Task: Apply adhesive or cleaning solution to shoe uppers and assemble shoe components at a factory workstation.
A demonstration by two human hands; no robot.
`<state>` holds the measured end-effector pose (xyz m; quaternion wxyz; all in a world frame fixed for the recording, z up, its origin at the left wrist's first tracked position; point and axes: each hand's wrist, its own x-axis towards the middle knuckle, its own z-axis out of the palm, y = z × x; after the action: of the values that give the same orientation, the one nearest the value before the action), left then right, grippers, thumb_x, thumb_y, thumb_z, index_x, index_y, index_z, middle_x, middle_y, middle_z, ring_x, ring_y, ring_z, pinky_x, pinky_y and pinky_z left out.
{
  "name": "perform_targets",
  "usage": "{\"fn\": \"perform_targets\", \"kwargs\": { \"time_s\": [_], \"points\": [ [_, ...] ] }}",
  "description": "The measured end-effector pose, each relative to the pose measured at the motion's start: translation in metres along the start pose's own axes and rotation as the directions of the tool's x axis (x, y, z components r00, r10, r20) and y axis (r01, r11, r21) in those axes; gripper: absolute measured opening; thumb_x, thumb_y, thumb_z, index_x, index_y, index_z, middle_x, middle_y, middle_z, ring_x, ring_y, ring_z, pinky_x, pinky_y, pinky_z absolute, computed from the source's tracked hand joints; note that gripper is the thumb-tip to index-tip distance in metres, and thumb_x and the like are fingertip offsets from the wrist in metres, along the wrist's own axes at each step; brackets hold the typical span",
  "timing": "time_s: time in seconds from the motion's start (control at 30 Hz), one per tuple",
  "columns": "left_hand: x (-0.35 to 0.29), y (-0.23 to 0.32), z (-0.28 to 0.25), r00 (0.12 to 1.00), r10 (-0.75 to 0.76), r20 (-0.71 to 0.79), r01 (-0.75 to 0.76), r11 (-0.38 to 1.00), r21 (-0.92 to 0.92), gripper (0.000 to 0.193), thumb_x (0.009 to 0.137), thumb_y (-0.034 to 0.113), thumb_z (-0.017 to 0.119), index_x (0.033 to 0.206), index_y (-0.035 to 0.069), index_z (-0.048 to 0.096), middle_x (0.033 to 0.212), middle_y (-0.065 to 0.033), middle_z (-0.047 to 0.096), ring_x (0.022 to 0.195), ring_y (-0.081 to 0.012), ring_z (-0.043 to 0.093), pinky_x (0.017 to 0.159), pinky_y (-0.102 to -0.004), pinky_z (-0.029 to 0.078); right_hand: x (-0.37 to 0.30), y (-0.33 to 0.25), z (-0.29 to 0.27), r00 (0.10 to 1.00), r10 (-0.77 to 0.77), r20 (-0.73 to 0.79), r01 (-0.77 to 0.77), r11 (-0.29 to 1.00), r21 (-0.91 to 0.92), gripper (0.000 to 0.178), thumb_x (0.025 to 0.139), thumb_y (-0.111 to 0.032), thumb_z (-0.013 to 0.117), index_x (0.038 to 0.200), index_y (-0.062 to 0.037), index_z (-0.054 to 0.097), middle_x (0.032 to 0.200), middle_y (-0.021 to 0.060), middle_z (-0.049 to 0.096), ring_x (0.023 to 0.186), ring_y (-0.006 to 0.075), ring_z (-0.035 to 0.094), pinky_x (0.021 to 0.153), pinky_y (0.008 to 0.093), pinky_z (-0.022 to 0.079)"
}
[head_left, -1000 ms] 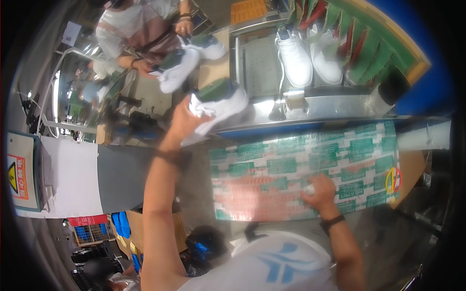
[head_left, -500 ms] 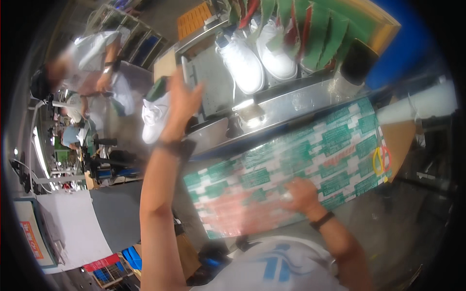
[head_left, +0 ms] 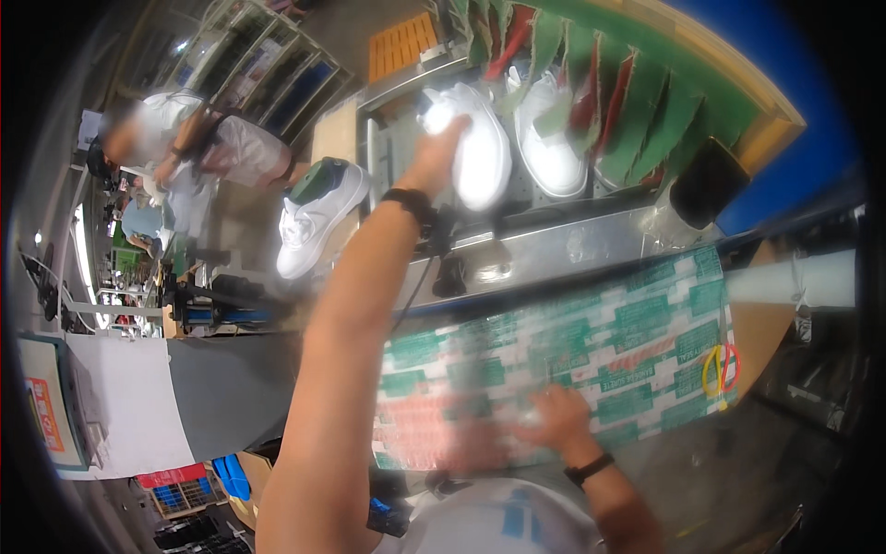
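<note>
At the mouth of the machine, my left hand (head_left: 436, 164) is closed on a white sneaker (head_left: 484, 162), gripping it on its left side; some of the fingers are hidden. A second white sneaker (head_left: 549, 138) sits just to the right, its upper part behind green and red hanging strips (head_left: 591, 102). Over the table covering, a green-and-white printed sheet (head_left: 637, 346), my right hand (head_left: 556, 417) hovers or rests with its fingers apart, slightly blurred. I see nothing held in it. Left of the machine stands another white sneaker (head_left: 309, 231) with a dark green piece (head_left: 318, 180) at its opening.
A metal ledge (head_left: 563, 245) runs between table and machine, with a dark cylinder (head_left: 709, 185) at its right. Yellow-and-red handled scissors (head_left: 720, 369) lie at the sheet's right edge. A white roll (head_left: 794, 282) is beyond. A co-worker (head_left: 185, 138) stands at the far left.
My left hand has moved right from the sneaker with the green piece, leaving it standing, and has taken hold of a sneaker at the machine. My right hand has shifted slightly left and down.
</note>
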<state>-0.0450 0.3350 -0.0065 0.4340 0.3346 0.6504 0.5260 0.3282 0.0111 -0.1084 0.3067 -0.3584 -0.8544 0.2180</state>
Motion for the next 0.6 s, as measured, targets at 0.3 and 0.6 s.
{"fn": "perform_targets", "kwargs": {
  "time_s": [0.3,0.6],
  "points": [
    [-0.180,0.068,-0.082,0.989,0.073,0.127,-0.023,0.934,-0.357,0.047,0.111,0.030,0.065,0.145,-0.002,0.064,0.130,-0.0145,0.075,0.111,-0.0252,0.078,0.093,-0.0407,0.066,-0.011,-0.004,0.004,0.999,-0.016,-0.037,0.016,1.000,0.016,0.051,0.072,-0.056,0.094,0.100,-0.0156,0.079,0.091,0.0062,0.064,0.071,0.0281,0.064,0.064,0.0408,0.054],
    [-0.461,-0.047,-0.049,0.942,-0.100,-0.320,0.162,0.971,0.174,0.080,0.094,0.008,0.087,0.163,0.007,0.047,0.145,-0.0124,0.066,0.134,-0.0221,0.064,0.109,-0.0398,0.057,-0.029,0.006,0.010,1.000,0.017,0.006,-0.017,0.999,0.031,0.052,0.076,-0.045,0.095,0.113,-0.0116,0.079,0.099,0.0110,0.068,0.086,0.0345,0.070,0.074,0.0461,0.058]
  ]
}}
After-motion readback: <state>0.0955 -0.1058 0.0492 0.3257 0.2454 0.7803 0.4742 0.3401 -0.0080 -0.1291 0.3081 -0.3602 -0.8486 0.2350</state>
